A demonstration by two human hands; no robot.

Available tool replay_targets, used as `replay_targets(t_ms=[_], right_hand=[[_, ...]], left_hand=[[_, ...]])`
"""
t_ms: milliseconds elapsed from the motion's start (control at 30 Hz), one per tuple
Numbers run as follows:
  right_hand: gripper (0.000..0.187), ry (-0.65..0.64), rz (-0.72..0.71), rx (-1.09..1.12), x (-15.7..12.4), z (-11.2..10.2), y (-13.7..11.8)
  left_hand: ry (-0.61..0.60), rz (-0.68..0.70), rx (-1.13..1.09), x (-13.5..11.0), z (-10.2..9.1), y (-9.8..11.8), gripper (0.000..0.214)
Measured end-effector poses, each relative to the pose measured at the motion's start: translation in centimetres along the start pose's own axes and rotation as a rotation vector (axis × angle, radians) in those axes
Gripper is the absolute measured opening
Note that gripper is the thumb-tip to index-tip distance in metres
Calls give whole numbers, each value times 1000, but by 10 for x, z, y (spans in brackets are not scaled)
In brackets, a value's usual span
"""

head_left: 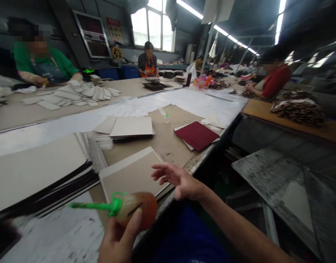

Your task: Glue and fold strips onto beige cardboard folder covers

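My left hand is at the bottom centre, closed round a squeeze bottle with a reddish-brown body. The bottle's green nozzle points left over the table. My right hand reaches in from the right, open with the fingers spread. It hovers just over the near right corner of a grey cardboard board that lies flat at the table's edge. It holds nothing.
A stack of grey boards, a maroon cover and a small bottle lie further back. Fanned boards are at left. Three people work at the tables: in green, in an orange apron, in red.
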State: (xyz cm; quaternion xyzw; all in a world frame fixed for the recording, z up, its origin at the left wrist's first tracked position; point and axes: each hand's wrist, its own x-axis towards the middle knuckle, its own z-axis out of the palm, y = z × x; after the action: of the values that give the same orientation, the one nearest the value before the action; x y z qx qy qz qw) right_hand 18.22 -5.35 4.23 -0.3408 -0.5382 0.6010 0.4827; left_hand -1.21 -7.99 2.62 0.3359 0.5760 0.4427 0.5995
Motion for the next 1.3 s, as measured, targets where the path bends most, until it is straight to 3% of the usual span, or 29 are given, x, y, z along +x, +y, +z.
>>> replay_targets(t_ms=[67,133,233,367,433,567,633,800,1000,1067,1167,1300], right_hand=[[99,-19,23,-333,-15,15,8],[100,8,45,-525,-30,29,19],[82,183,9,-630,-47,42,38],[64,368,46,-595,-53,34,41],[62,390,128,-541,-51,25,34],[60,376,301,-479,-46,15,17],[59,349,373,-454,-43,15,12],[57,239,477,-359,-37,17,13],[58,231,483,259,-47,30,30],[63,229,487,361,-50,35,35],[69,255,490,313,-54,38,33],[61,340,482,-50,-52,33,19]], left_hand=[[-41,-59,-131,-9,13,6,57],[-101,-88,-191,-15,24,7,59],[-214,-38,-174,-20,33,2,53],[-388,-8,-89,-22,25,-5,50],[-314,-6,13,-20,11,-10,47],[148,96,184,-2,-31,-23,35],[252,92,163,12,-48,-28,36],[144,-1,132,39,-62,-29,43],[8,-105,261,53,-67,-22,50],[-27,-123,328,56,-67,-20,49],[-62,-123,387,56,-66,-15,44],[-68,-113,387,52,-62,-13,38]])
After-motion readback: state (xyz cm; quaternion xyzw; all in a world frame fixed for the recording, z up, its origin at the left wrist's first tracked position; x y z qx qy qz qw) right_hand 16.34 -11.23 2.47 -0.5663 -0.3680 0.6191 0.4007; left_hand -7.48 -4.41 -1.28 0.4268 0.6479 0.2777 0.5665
